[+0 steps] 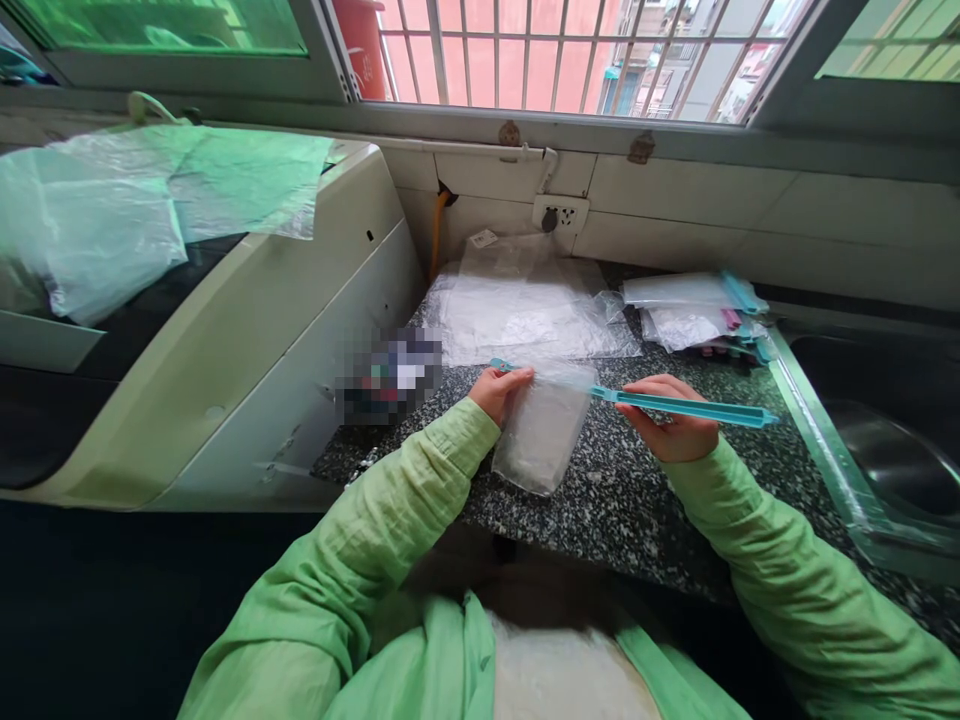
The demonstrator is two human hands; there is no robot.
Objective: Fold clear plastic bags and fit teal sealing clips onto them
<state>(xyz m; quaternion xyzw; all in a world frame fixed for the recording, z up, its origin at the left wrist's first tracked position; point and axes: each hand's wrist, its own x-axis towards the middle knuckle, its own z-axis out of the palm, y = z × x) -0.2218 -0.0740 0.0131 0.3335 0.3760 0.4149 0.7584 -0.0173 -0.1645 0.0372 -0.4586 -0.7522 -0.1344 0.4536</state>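
A long blue bag sealing clip (701,407) stretches from my left hand (498,393) past my right hand (675,425), above the speckled countertop. My left hand pinches one end of the clip together with the top corner of a clear plastic bag (541,440). The bag hangs down from the clip and looks flat; whether anything is inside is hard to tell. The fingers of my right hand are closed around the clip's other part, whose far end points right. Part of the clip is hidden behind the bag's top.
Clear plastic bags (517,305) lie spread by the wall, under a socket (561,214). At the back right is a stack of bags with clips (686,300), beside the sink's rim (817,430). A large pale appliance (300,330) stands left, with plastic sheeting (225,175) on top.
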